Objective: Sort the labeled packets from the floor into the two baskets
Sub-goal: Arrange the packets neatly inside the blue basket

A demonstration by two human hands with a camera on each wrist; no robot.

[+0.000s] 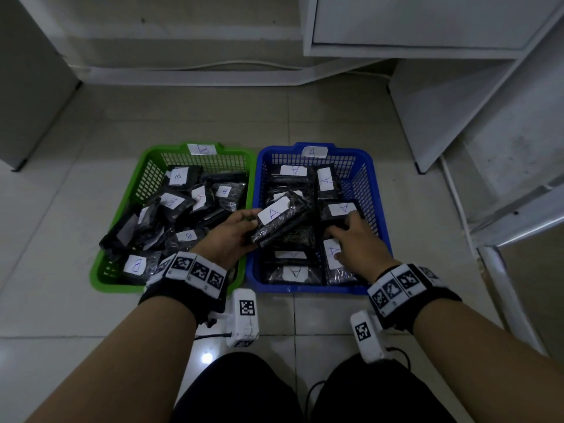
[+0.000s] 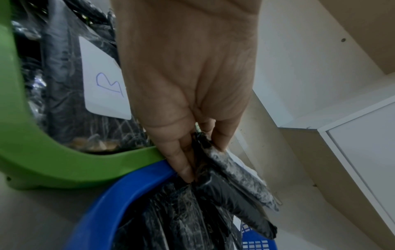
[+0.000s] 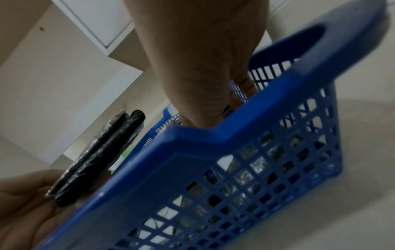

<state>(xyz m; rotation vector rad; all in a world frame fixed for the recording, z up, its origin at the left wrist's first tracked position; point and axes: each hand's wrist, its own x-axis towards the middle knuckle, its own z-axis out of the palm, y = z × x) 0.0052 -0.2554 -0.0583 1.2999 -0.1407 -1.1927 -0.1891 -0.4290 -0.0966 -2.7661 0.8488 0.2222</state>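
Left hand holds "A" packets over the blue basket; right hand is down among those already sorted.

The left hand (image 1: pixel 232 232) pinches a pair of black packets (image 1: pixel 279 222), thumb above and fingers below, long axis running up and right across the blue basket (image 1: pixel 370 166) from its left rim. The green basket (image 1: pixel 152 155) lies just beside, to the left. The right hand (image 1: pixel 355 236) rests on packets inside the blue basket; whether it grips one I cannot tell. The drop point sits directly under the left hand.
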